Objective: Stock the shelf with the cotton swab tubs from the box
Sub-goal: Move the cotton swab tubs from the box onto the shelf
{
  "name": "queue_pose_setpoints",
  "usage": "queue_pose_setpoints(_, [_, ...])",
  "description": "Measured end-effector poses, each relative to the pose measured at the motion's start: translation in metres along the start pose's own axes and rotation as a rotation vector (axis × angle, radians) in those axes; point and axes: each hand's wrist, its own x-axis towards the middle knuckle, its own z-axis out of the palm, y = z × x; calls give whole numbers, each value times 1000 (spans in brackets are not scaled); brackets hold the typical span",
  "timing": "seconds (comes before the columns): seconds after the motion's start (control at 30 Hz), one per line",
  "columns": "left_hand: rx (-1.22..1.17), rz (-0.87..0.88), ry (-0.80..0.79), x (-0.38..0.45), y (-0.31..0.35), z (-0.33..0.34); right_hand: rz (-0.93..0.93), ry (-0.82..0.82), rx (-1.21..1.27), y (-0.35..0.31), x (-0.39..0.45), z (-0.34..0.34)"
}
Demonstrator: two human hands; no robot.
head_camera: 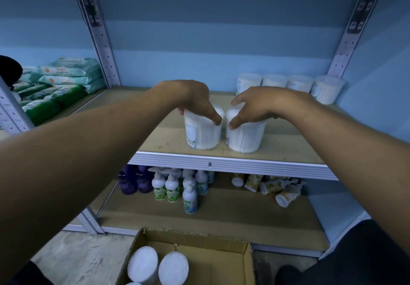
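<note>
Two clear tubs of cotton swabs stand side by side near the front edge of the wooden shelf (288,149). My left hand (195,100) grips the left tub (203,132) from above by its lid. My right hand (255,105) grips the right tub (245,137) the same way. Both tubs rest on the shelf board. A row of several more tubs (288,84) lines the back right of the same shelf. Below, an open cardboard box (246,260) on the floor holds more tubs (142,264), seen lid-up.
Perforated metal uprights (99,40) frame the shelf bay. Packs of wipes (66,76) fill the neighbouring shelf at left. The lower shelf carries purple bottles (133,180), white pump bottles (170,187) and several toppled tubes (275,187). A blue wall closes the back and right side.
</note>
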Motion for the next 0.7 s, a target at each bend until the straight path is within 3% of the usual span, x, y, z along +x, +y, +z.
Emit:
queue_pose_setpoints(0.2, [29,32,3,-4,-5,1,-23,93,-24,1,-4,11])
queue_pose_setpoints(0.43, [43,181,128,-22,-7,5,-45,143,59,10,3,25])
queue_pose_setpoints(0.7, [5,189,249,-18,-7,25,-88,223,-4,12,6,32])
